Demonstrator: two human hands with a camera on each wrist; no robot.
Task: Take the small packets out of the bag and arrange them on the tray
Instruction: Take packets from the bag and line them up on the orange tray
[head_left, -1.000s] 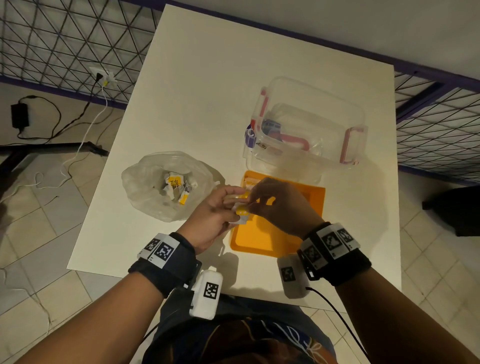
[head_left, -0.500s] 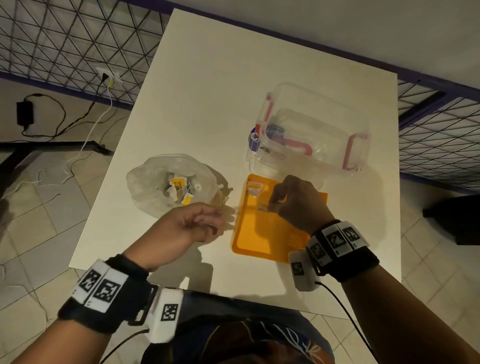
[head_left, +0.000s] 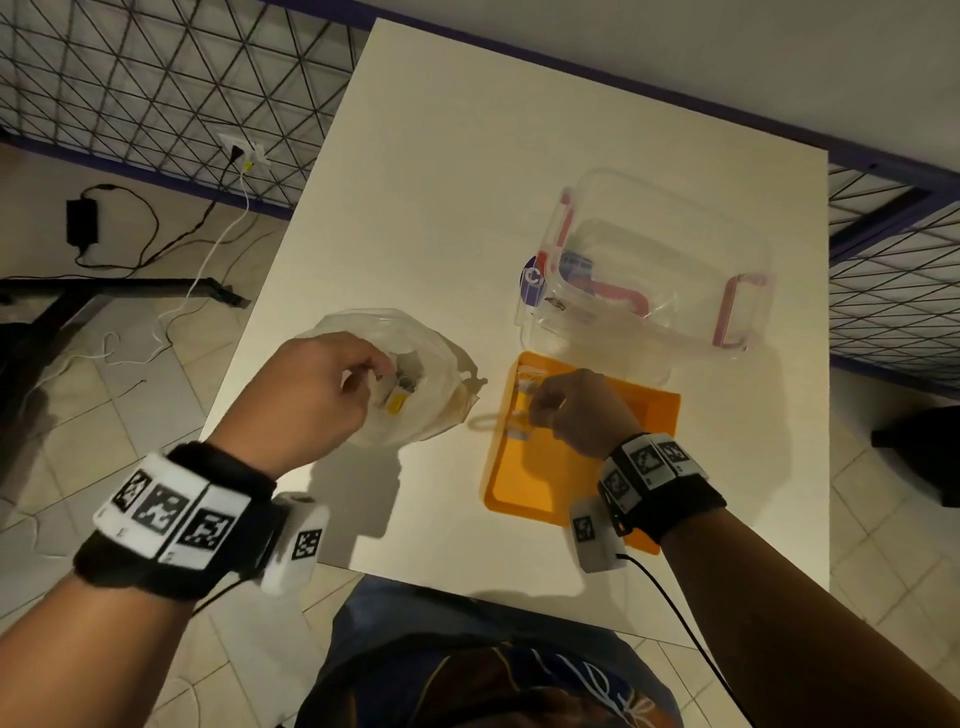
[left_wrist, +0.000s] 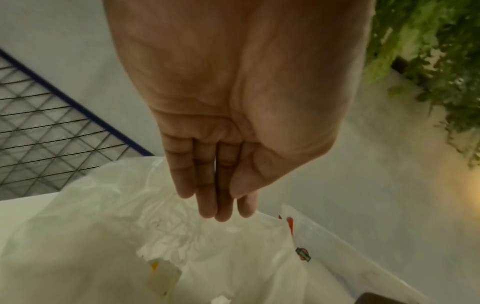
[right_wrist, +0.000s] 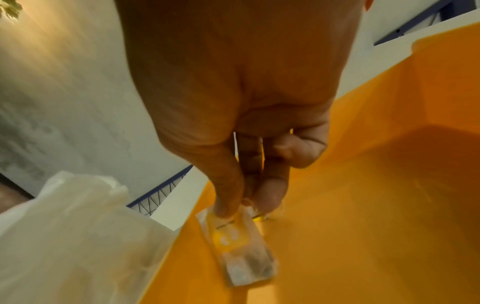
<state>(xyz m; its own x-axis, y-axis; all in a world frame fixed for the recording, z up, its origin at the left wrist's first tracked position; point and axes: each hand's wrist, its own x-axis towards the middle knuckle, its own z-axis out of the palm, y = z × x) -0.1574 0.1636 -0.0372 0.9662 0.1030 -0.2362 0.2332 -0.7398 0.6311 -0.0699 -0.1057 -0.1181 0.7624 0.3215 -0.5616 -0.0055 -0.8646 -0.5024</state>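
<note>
Bare forearms, banded wrists, dark printed clothing

Each wrist wears a black band (head_left: 171, 561) topped with white blocks bearing black square marker patterns (head_left: 171, 514); a white camera pod (head_left: 293, 545) with its own marker hangs beside each, a thin black cable (head_left: 691, 634) trailing from the right one. Dark blue clothing (head_left: 467, 670) shows white line print.

Thin crinkled translucent plastic bag (head_left: 415, 374) beside smooth matt orange plastic tray (head_left: 545, 483); glossy clear-film packet (right_wrist: 239, 244) lay on tray.
</note>
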